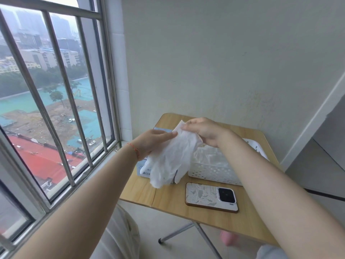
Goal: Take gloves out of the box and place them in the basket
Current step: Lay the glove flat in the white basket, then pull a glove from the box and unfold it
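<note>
Holding a white glove [172, 156] up above the bench [168, 200], the person is working with both hands at its cuff end. The right hand [202, 132] is pinching the cuff from above, its grip pressed together on the thin film, while the left hand [155, 140] is lying against the glove's left edge with its fingers fairly straight; whether the thumb behind is also nipping the film is hard to tell from this angle. The glove is hanging with its long axis running down and to the left, cuff high near the right hand, fingers dangling low over the blue box [144, 165], which is mostly hidden behind it.

The white basket [214, 171] is sitting to the right of the box, just beside it, directly below the right forearm, and it appears to be holding some clear, crumpled gloves already. So the drop point is lying to the right of and below the glove, and the right hand is the nearer one to it. A short carry rightward and downward looks like all that is needed, with the dangling fingers having to clear the basket's near wall. A phone [211, 197] is resting face down on the bench in front of the basket.
</note>
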The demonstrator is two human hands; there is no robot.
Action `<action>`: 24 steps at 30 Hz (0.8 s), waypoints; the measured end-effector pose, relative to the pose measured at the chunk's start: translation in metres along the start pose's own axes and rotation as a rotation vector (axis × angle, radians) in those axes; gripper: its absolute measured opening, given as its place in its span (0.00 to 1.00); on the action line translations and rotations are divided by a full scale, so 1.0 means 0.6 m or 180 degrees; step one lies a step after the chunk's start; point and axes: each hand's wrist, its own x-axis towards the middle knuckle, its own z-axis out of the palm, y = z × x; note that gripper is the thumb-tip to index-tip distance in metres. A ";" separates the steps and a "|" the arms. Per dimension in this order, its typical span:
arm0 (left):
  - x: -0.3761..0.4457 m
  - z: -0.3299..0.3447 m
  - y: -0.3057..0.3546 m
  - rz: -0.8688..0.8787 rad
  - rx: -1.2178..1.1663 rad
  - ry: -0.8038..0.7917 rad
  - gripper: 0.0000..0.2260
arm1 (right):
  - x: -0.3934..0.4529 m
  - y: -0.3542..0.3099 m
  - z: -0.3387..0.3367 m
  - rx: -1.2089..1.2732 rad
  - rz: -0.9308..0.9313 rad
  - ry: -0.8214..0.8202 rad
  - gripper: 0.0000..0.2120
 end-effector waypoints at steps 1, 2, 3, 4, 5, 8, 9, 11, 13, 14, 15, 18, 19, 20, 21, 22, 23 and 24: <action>0.000 -0.003 -0.005 -0.0050 0.0049 0.0040 0.25 | 0.002 0.001 -0.004 0.0042 0.0019 0.0178 0.12; 0.002 -0.007 -0.010 -0.0098 0.0061 0.0088 0.25 | 0.003 0.002 -0.006 0.0047 0.0029 0.0335 0.11; 0.004 -0.010 -0.014 -0.0132 0.0053 0.0106 0.25 | 0.005 0.003 -0.006 0.0052 0.0031 0.0467 0.10; 0.005 -0.011 -0.017 -0.0146 0.0026 0.0086 0.23 | 0.006 0.004 -0.005 0.0031 0.0029 0.0584 0.09; 0.005 -0.011 -0.018 -0.0149 0.0000 0.0045 0.19 | 0.007 0.003 -0.002 -0.0030 0.0025 0.0714 0.08; 0.009 -0.012 -0.025 -0.0185 0.0122 -0.0119 0.13 | 0.009 -0.002 0.006 -0.0374 -0.0070 0.1229 0.09; 0.011 -0.012 -0.028 -0.0217 0.0240 -0.0193 0.13 | 0.010 -0.004 0.008 -0.0498 -0.0154 0.1398 0.09; 0.013 -0.011 -0.032 -0.0322 0.0423 -0.0236 0.09 | 0.012 -0.005 0.008 -0.0689 -0.0303 0.1618 0.07; 0.014 -0.011 -0.034 -0.0395 0.0357 -0.0089 0.08 | 0.014 -0.004 0.006 -0.0901 -0.0375 0.1691 0.11; 0.016 -0.011 -0.034 -0.0410 0.0268 0.0037 0.08 | 0.017 -0.001 0.003 -0.1024 -0.0352 0.1714 0.13; 0.018 -0.014 -0.035 -0.0380 0.0181 0.0183 0.08 | 0.020 0.000 0.002 -0.1148 -0.0301 0.1743 0.15; 0.036 -0.026 -0.035 -0.0331 0.0039 0.0642 0.18 | 0.029 0.011 -0.004 -0.1159 0.0111 0.1708 0.17; 0.044 -0.024 -0.032 -0.0321 0.0051 0.0736 0.16 | 0.030 0.016 -0.011 -0.1062 0.0259 0.1669 0.16; 0.052 -0.019 -0.027 -0.0298 0.0104 0.0789 0.12 | 0.030 0.022 -0.019 -0.0955 0.0380 0.1654 0.15; 0.061 -0.015 -0.024 -0.0265 0.0222 0.0853 0.09 | 0.029 0.026 -0.027 -0.0878 0.0470 0.1658 0.14; 0.069 -0.009 -0.019 -0.0225 0.0408 0.0910 0.08 | 0.026 0.031 -0.035 -0.0842 0.0550 0.1675 0.12; 0.081 0.001 -0.014 -0.0189 0.0649 0.0951 0.08 | 0.022 0.037 -0.046 -0.0845 0.0625 0.1708 0.10; 0.091 0.011 -0.009 -0.0175 0.0915 0.0991 0.11 | 0.018 0.042 -0.056 -0.0898 0.0714 0.1722 0.08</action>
